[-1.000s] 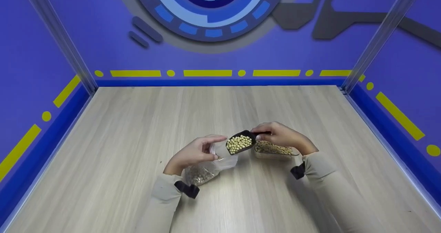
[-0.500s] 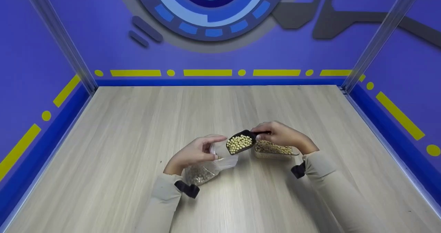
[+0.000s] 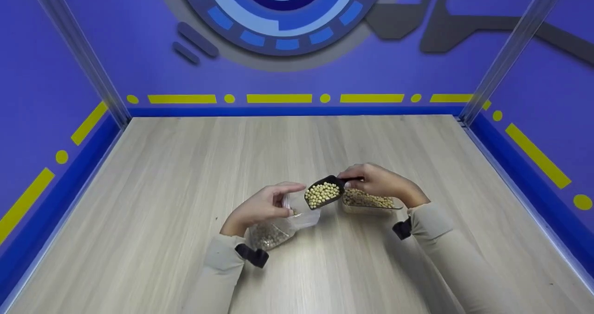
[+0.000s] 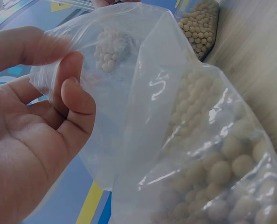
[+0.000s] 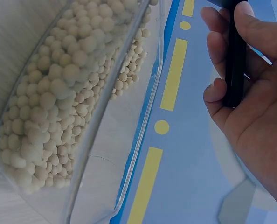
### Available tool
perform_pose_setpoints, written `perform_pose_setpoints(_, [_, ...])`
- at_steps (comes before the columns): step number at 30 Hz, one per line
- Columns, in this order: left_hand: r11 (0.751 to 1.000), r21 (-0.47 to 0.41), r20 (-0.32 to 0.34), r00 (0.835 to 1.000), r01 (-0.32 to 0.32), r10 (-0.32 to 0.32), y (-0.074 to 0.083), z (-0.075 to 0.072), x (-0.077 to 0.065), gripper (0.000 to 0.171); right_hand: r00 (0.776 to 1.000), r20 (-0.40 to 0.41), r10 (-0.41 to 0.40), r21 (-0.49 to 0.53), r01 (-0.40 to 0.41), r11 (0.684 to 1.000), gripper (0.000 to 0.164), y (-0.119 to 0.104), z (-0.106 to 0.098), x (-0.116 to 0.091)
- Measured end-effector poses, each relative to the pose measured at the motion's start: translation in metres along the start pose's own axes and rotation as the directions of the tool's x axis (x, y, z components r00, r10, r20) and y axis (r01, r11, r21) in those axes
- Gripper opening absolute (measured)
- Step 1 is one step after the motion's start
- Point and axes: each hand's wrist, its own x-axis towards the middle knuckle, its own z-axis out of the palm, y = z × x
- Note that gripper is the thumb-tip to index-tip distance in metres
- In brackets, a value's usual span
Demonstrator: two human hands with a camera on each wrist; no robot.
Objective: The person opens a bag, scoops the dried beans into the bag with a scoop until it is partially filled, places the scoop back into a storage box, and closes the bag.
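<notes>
My right hand [image 3: 373, 182] grips the black handle [image 5: 236, 60] of a small scoop [image 3: 325, 192] heaped with round, pale-yellow beans. The scoop is held level, its front lip at the mouth of a clear zip bag [image 3: 306, 218]. My left hand [image 3: 260, 207] holds that bag by its rim, fingers curled at the edge in the left wrist view. More beans [image 4: 222, 172] fill the bag's lower part, which lies on the table. Under my right hand stands a clear plastic box [image 3: 369, 210] with a bed of the same beans [image 5: 59, 107].
The wood-grain table [image 3: 185, 165] is bounded by blue printed walls [image 3: 297, 82] at the back and both sides. Black wrist cameras sit on both cuffs, the left one [image 3: 253, 255] close beside the bag.
</notes>
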Motion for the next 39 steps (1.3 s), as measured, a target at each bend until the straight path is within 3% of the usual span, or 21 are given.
perform_pose_setpoints(26, [0.995,0.094,-0.030,0.999,0.016,-0.013,0.0021,0.0005,-0.0003,0.064,1.000,0.013,-0.015,-0.047,0.016,0.999,0.029,-0.0066,-0.0038,-0.0001])
perform_pose_setpoints(39, [0.999,0.047,0.004,1.000,-0.012,0.011,0.0004,0.0000,-0.0003,0.064,0.999,0.020,-0.028,-0.056,0.029,0.998,0.028,-0.0061,-0.0045,-0.0001])
